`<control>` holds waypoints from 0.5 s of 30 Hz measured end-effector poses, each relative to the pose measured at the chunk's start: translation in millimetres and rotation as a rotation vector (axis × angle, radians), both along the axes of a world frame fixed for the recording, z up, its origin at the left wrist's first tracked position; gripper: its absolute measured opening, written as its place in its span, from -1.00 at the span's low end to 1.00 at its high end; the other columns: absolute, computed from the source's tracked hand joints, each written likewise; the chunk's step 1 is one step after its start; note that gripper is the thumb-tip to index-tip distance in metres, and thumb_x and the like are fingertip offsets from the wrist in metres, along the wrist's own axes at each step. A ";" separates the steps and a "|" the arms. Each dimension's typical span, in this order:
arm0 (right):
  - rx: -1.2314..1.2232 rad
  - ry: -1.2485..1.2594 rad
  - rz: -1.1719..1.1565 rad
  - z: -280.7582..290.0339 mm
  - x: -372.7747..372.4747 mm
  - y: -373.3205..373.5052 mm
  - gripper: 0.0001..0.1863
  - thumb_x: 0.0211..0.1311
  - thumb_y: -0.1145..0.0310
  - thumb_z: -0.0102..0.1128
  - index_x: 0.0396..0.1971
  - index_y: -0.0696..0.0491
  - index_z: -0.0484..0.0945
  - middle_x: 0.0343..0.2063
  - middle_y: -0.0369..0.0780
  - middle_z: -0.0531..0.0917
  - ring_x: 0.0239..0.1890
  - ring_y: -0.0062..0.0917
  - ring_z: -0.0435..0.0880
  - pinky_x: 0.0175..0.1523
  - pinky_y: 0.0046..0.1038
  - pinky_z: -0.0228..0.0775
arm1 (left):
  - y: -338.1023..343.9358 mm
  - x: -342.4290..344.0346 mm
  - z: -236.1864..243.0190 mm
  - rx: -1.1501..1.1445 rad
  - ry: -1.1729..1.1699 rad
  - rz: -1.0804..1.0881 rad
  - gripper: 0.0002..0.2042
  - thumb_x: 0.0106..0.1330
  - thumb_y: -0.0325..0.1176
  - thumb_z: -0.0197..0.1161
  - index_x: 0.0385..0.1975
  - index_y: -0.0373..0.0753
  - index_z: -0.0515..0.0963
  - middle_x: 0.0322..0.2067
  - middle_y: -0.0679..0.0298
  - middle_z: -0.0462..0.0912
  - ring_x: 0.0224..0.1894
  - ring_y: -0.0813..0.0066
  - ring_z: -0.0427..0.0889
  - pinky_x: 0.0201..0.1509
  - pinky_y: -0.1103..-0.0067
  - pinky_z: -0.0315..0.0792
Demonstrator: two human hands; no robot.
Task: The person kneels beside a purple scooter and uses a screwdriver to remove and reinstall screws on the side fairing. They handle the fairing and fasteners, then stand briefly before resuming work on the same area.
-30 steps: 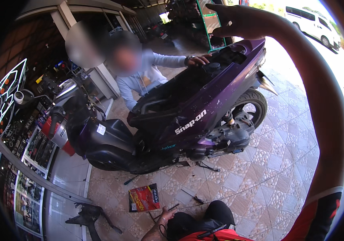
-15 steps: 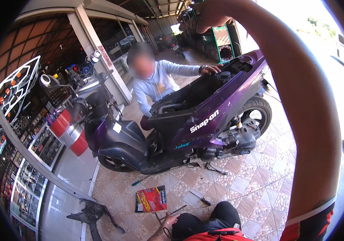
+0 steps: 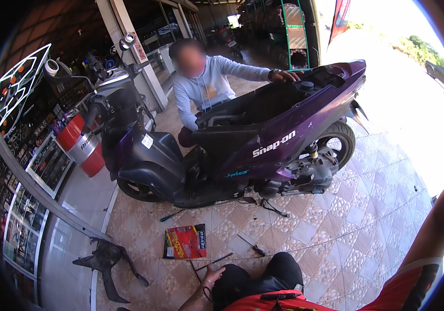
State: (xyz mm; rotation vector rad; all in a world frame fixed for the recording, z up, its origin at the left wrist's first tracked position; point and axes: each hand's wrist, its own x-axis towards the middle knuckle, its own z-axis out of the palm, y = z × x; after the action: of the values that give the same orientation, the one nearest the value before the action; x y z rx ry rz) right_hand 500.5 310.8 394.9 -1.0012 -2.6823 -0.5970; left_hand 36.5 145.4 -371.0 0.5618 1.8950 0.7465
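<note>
— Compared with a moment ago, the wearer's raised right arm (image 3: 434, 228) is dropping out to the side, so the purple scooter with its seat off (image 3: 263, 140) is showing whole.

— And the left hand (image 3: 212, 274)?

— Resting on the black-trousered knee (image 3: 263, 277), fingers loose, grasping nothing; thin dark tools (image 3: 253, 246) and a red packet (image 3: 184, 242) are lying on the tiled floor (image 3: 346, 233) just ahead, within reach.

— Right grip?

— Cut off; I cannot tell.
</note>
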 end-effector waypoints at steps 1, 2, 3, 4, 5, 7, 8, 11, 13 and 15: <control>-0.023 0.010 0.000 -4.6 -2.3 0.7 -0.35 0.29 -0.14 0.15 0.20 0.03 0.48 0.08 -0.12 0.60 0.11 -0.34 0.57 0.03 -0.38 0.54 | -1.3 3.4 1.9 0.003 0.024 -0.013 0.02 0.07 -0.23 0.53 0.43 -0.24 -0.09 -0.32 0.22 0.57 -0.47 0.55 0.53 -0.46 0.60 0.49; -0.045 0.025 -0.006 -10.0 -4.1 1.3 -0.35 0.29 -0.15 0.15 0.20 0.03 0.48 0.07 -0.12 0.60 0.11 -0.34 0.58 0.04 -0.38 0.53 | -0.6 5.1 4.0 -0.021 0.038 -0.024 0.00 0.07 -0.25 0.53 0.42 -0.24 -0.06 -0.39 0.26 0.55 -0.50 0.57 0.50 -0.47 0.60 0.46; -0.064 0.040 -0.012 -11.4 -6.6 5.3 -0.34 0.28 -0.16 0.15 0.19 0.03 0.49 0.07 -0.12 0.61 0.11 -0.35 0.58 0.05 -0.37 0.52 | -1.5 6.7 5.6 -0.009 0.033 -0.027 -0.01 0.07 -0.25 0.53 0.41 -0.25 -0.06 -0.39 0.27 0.54 -0.50 0.57 0.49 -0.47 0.59 0.46; -0.084 0.057 -0.025 -16.0 -8.7 9.2 -0.34 0.28 -0.16 0.15 0.19 0.03 0.49 0.06 -0.12 0.61 0.11 -0.35 0.58 0.06 -0.36 0.51 | -0.2 7.3 6.5 0.012 0.028 -0.037 -0.02 0.08 -0.25 0.52 0.41 -0.25 -0.05 -0.40 0.28 0.54 -0.51 0.58 0.49 -0.46 0.59 0.46; -0.108 0.074 -0.039 -19.7 -12.5 17.0 -0.34 0.27 -0.17 0.15 0.18 0.03 0.50 0.06 -0.12 0.61 0.11 -0.35 0.58 0.07 -0.36 0.50 | -0.6 7.9 6.5 0.043 0.054 -0.052 -0.02 0.08 -0.26 0.52 0.40 -0.25 -0.05 -0.41 0.29 0.54 -0.51 0.58 0.49 -0.46 0.58 0.46; -0.145 0.119 -0.071 -23.4 -22.7 38.1 -0.33 0.26 -0.18 0.15 0.17 0.03 0.51 0.05 -0.11 0.62 0.10 -0.35 0.58 0.09 -0.34 0.49 | 0.7 7.0 5.0 0.026 0.015 -0.037 -0.05 0.08 -0.23 0.52 0.38 -0.23 -0.01 -0.37 0.29 0.56 -0.48 0.58 0.51 -0.44 0.59 0.47; -0.167 0.153 -0.087 -23.6 -28.3 50.4 -0.33 0.25 -0.19 0.16 0.16 0.03 0.52 0.05 -0.11 0.62 0.10 -0.35 0.59 0.10 -0.33 0.48 | -0.4 5.6 4.1 0.040 0.005 -0.039 -0.07 0.08 -0.20 0.52 0.37 -0.21 0.02 -0.35 0.28 0.57 -0.47 0.58 0.52 -0.43 0.61 0.48; -0.221 0.218 -0.136 -13.1 -52.8 95.2 -0.32 0.23 -0.21 0.16 0.15 0.02 0.54 0.03 -0.11 0.63 0.10 -0.36 0.59 0.13 -0.31 0.45 | -3.7 0.1 -0.2 0.034 -0.018 -0.023 -0.03 0.08 -0.21 0.53 0.40 -0.19 -0.04 -0.35 0.29 0.57 -0.47 0.58 0.52 -0.44 0.61 0.47; -0.236 0.227 -0.170 -5.0 -74.2 121.0 -0.32 0.22 -0.22 0.16 0.14 0.02 0.55 0.03 -0.10 0.64 0.09 -0.36 0.59 0.15 -0.30 0.44 | -6.2 -1.7 -4.8 0.033 -0.047 0.018 0.03 0.08 -0.26 0.53 0.43 -0.27 -0.13 -0.37 0.28 0.56 -0.46 0.57 0.51 -0.42 0.58 0.48; -0.244 0.233 -0.208 -0.2 -91.5 138.2 -0.31 0.21 -0.23 0.17 0.12 0.02 0.56 0.02 -0.10 0.64 0.09 -0.36 0.60 0.17 -0.29 0.42 | -8.3 -4.5 -9.1 0.047 -0.044 0.049 0.07 0.05 -0.23 0.55 0.44 -0.28 -0.15 -0.36 0.27 0.56 -0.45 0.57 0.51 -0.40 0.57 0.50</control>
State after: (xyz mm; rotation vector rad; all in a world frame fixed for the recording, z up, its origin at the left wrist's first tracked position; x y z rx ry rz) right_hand 409.0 449.0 394.7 -1.3346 -2.5027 -0.1737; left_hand 32.0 137.1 -380.1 0.5251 1.8608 0.8305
